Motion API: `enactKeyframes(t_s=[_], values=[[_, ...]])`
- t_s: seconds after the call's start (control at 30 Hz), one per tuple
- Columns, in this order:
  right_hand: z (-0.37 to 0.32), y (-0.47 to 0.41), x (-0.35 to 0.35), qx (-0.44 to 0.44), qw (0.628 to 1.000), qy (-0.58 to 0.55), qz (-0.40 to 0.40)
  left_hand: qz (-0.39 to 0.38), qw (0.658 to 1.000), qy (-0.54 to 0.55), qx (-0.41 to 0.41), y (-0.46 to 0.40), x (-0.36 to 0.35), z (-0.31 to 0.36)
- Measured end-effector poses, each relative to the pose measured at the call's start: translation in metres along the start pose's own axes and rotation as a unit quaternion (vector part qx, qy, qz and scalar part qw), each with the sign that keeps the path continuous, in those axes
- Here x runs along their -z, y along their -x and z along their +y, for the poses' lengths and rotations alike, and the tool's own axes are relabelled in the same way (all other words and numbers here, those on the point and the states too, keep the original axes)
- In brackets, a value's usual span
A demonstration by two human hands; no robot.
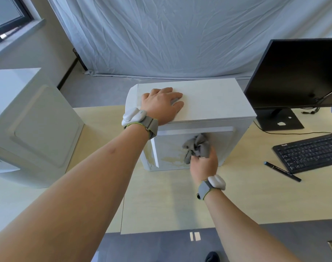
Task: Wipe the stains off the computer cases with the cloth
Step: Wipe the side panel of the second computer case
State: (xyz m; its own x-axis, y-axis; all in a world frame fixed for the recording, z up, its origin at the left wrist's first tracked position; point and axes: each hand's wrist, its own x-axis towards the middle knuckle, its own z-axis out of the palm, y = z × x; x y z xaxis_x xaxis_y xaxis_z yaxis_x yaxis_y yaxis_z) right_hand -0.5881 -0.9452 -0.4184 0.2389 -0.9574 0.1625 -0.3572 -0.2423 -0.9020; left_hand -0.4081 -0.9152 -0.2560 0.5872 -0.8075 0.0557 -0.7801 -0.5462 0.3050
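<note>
Soft, limp grey cloth (197,145), bunched in the right hand (204,164), pressed to the near side panel of the white computer case (208,99) mid-desk, beside yellowish stains (171,159). Probably best gripped wadded. Left hand (162,104) flat on top, steadying.

Monitor (297,72) and keyboard (310,151) cut off right.

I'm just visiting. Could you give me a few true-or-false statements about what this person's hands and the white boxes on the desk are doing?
1. The right hand grips a crumpled grey cloth. True.
2. The left hand holds a black pen. False: it rests flat on top of the middle white computer case; the pen lies on the desk.
3. A yellowish stain shows on the case's side. True.
4. The black monitor displays a picture. False: its screen is dark.
</note>
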Motion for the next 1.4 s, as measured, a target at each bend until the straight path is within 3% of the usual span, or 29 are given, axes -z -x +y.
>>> enactKeyframes(t_s=[0.1, 0.2, 0.33, 0.43, 0.53, 0.7, 0.77, 0.8, 0.87, 0.97, 1.07, 1.13, 1.2, 1.27, 1.33, 1.4], values=[[-0.01, 0.009, -0.009, -0.122, 0.991, -0.045, 0.034, 0.004, 1.0, -0.001, 0.001, -0.002, 0.0, 0.0], [-0.026, 0.025, -0.031, -0.131, 0.989, -0.069, 0.019, 0.008, 1.0, -0.005, 0.002, -0.003, -0.001, 0.0], [-0.034, 0.045, -0.051, -0.03, 0.995, -0.052, -0.082, 0.015, 1.0, -0.009, 0.001, -0.004, -0.001, 0.002], [-0.035, 0.044, -0.052, 0.095, 0.991, -0.009, -0.092, 0.011, 1.0, -0.018, 0.002, -0.004, -0.002, 0.001], [-0.045, 0.039, -0.054, 0.227, 0.967, 0.045, -0.11, 0.008, 1.0, -0.017, 0.001, -0.004, -0.003, 0.001], [-0.041, 0.025, -0.056, 0.329, 0.927, 0.105, -0.143, 0.002, 1.0, -0.013, -0.001, -0.004, 0.0, -0.001], [-0.018, 0.019, -0.045, 0.297, 0.939, 0.102, -0.137, 0.001, 1.0, -0.01, -0.004, -0.003, 0.0, -0.002], [-0.006, 0.014, -0.039, 0.236, 0.961, 0.071, -0.123, 0.003, 1.0, -0.01, -0.003, -0.002, -0.001, -0.003], [0.002, 0.0, -0.017, 0.074, 0.997, -0.005, -0.018, 0.005, 1.0, -0.011, -0.006, -0.002, -0.001, -0.002], [0.027, -0.017, -0.004, -0.105, 0.989, -0.068, 0.073, 0.007, 1.0, -0.016, -0.01, -0.003, -0.001, -0.001], [0.019, -0.013, -0.016, -0.13, 0.985, -0.075, 0.085, 0.009, 1.0, -0.015, -0.011, -0.003, -0.002, 0.0], [0.004, 0.002, -0.036, -0.203, 0.964, -0.128, 0.116, 0.014, 1.0, -0.013, -0.007, -0.004, -0.001, 0.0], [-0.005, 0.022, -0.058, -0.2, 0.965, -0.153, 0.074, 0.018, 1.0, -0.013, -0.006, -0.003, -0.002, 0.001], [-0.01, 0.039, -0.071, -0.118, 0.983, -0.137, -0.008, 0.022, 1.0, -0.015, -0.008, -0.002, -0.001, 0.001], [-0.013, 0.048, -0.08, -0.159, 0.967, -0.18, -0.086, 0.019, 1.0, -0.014, -0.01, -0.002, 0.0, 0.001], [-0.015, 0.048, -0.071, -0.163, 0.972, -0.156, -0.064, 0.016, 1.0, -0.013, -0.013, -0.002, -0.001, 0.0]])
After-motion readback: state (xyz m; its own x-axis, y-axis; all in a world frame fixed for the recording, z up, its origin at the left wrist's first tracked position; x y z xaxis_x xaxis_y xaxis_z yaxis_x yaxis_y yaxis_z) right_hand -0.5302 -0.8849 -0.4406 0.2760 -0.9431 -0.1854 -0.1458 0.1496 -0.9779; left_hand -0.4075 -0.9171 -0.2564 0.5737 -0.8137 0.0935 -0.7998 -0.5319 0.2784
